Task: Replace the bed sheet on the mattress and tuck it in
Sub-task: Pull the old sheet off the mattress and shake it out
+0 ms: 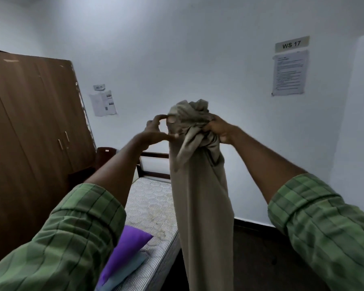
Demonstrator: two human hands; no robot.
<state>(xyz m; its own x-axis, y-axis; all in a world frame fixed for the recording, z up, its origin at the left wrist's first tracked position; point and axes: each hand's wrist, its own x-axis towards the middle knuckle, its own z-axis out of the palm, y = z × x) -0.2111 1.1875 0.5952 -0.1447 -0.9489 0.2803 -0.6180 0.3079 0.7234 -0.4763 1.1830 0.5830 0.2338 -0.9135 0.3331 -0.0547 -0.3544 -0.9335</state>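
Note:
A beige bed sheet (200,185) hangs bunched in a long column in front of me, above the bare quilted mattress (149,198). My right hand (220,130) grips the gathered top of the sheet, held high at chest level. My left hand (156,133) is beside the bunch on its left, fingers spread and curved, fingertips touching the cloth's edge. The sheet's lower end drops out of view at the bottom, hiding part of the mattress edge.
A purple pillow (126,248) lies on a grey one on the near mattress. A brown wardrobe (29,133) stands at left, a dark headboard (153,162) at the far end. White walls carry taped papers (289,72). Dark floor (261,259) lies right of the bed.

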